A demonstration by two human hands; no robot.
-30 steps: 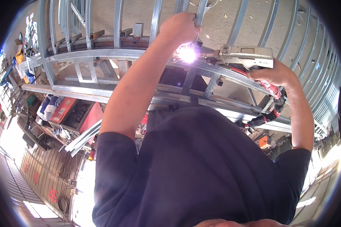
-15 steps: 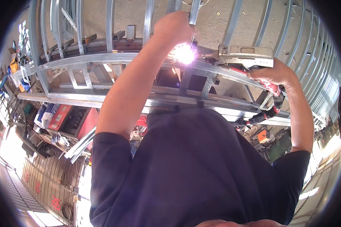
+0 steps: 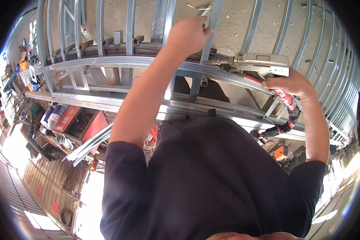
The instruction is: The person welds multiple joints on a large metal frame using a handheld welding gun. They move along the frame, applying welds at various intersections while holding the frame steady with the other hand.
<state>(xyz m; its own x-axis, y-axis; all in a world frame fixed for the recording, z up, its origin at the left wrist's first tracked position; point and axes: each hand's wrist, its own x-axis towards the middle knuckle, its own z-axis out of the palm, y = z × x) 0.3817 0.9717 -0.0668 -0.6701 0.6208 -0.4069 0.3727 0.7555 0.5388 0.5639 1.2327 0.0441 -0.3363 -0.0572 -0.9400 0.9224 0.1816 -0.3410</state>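
My right hand (image 3: 290, 83) grips a handheld welding gun (image 3: 264, 64) with a pale metal body. Its nozzle points left, the tip at the curved metal rail (image 3: 144, 61) where an upright bar (image 3: 213, 30) meets it. No arc glows there now. From the grip hangs a cable (image 3: 285, 102) wrapped in red and black. My left hand (image 3: 188, 36) hovers beyond the rail, just left of that bar, its fingers curled and the thumb near the index finger. Whether anything lies between them is hidden.
Several parallel metal bars (image 3: 252, 26) run outward from the rail. Nearer me lies a long straight beam (image 3: 84, 102). A red box (image 3: 66, 119) with an open dark top stands at lower left, beside loose metal strips (image 3: 88, 146). An orange box (image 3: 280, 153) sits at right.
The bright welding arc and sparks have gone out. My left hand has moved back from the joint, while the gun stays at nearly the same place. The view has shifted slightly.
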